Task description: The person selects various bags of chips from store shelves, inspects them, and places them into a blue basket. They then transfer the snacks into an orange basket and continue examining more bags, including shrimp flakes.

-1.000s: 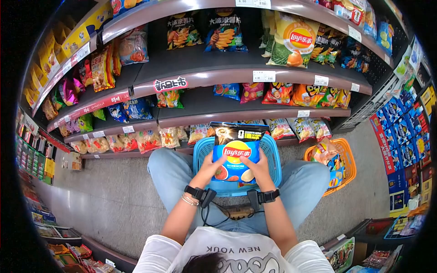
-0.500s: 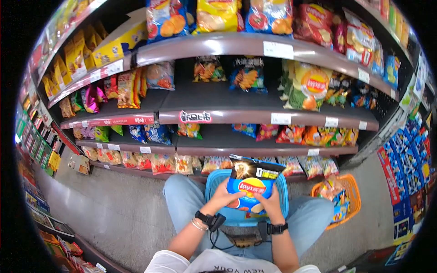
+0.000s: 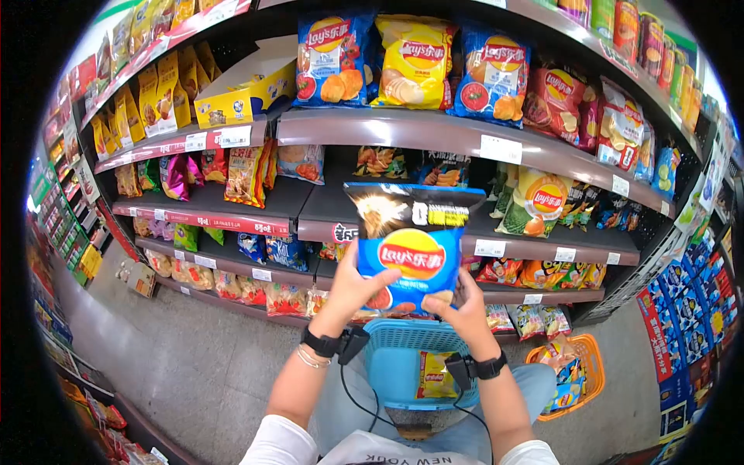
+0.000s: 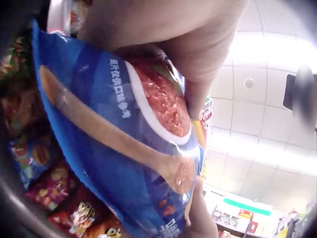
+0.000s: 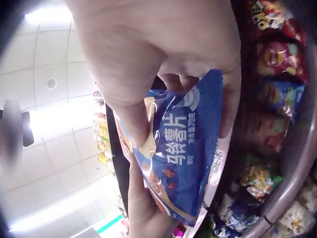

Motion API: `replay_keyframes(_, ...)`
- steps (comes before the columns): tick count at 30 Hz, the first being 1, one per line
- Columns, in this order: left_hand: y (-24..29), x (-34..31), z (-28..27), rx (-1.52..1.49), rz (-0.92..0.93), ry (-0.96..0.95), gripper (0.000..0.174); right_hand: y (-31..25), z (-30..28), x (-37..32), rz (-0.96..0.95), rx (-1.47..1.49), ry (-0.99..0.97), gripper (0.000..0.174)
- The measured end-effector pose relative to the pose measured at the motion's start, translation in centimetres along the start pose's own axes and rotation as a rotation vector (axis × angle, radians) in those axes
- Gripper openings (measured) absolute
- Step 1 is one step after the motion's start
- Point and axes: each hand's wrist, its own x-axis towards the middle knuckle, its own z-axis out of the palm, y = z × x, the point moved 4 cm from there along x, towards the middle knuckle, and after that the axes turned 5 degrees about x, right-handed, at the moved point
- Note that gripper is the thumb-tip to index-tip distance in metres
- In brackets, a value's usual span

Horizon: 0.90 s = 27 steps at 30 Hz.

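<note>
Both hands hold a blue bag of Lay's chips [image 3: 411, 260] with a black top band, upright in front of the shelves in the head view. My left hand [image 3: 358, 288] grips its lower left side, thumb across the front. At the lower right corner, my right hand [image 3: 463, 308] pinches the bag between thumb and fingers. The left wrist view shows the bag's blue lower part [image 4: 109, 134] with a wooden spoon and a red dip printed on it. In the right wrist view, the thumb [image 5: 136, 126] presses on the bag's front.
Below the hands stands a blue basket [image 3: 387, 380] with a yellow bag [image 3: 438, 375] inside. An orange basket [image 3: 597, 380] holding several bags is at the right. On the upper shelf [image 3: 403, 128] stand several Lay's bags, including blue ones [image 3: 335, 62] and a yellow one [image 3: 415, 62].
The hands have lifted the blue chip bag from over the blue basket up toward the shelves. The head view has tilted upward, bringing the upper shelf's bags into view.
</note>
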Motion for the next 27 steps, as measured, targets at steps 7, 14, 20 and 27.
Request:
replay_keyframes(7, 6.0, 5.2, -1.4, -0.109, 0.193, 0.018, 0.079, -4.5, 1.7, 6.8, -0.204, 0.012, -0.013, 0.058)
replay_keyframes(14, 7.6, 7.7, 0.3, 0.066, 0.258, -0.009, 0.083, -8.4, -0.2, 10.7, -0.312, 0.064, 0.092, 0.048)
replay_keyframes(20, 5.1, 8.5, 1.4, 0.121, 0.307, -0.002, 0.075, -7.8, -1.5, 9.6, -0.3, 0.027, 0.092, 0.05)
replay_keyframes(27, 8.9, 10.4, -1.2, 0.147, 0.407, 0.282, 0.048, -6.3, -3.0, 7.7, -0.271, 0.025, 0.126, 0.045)
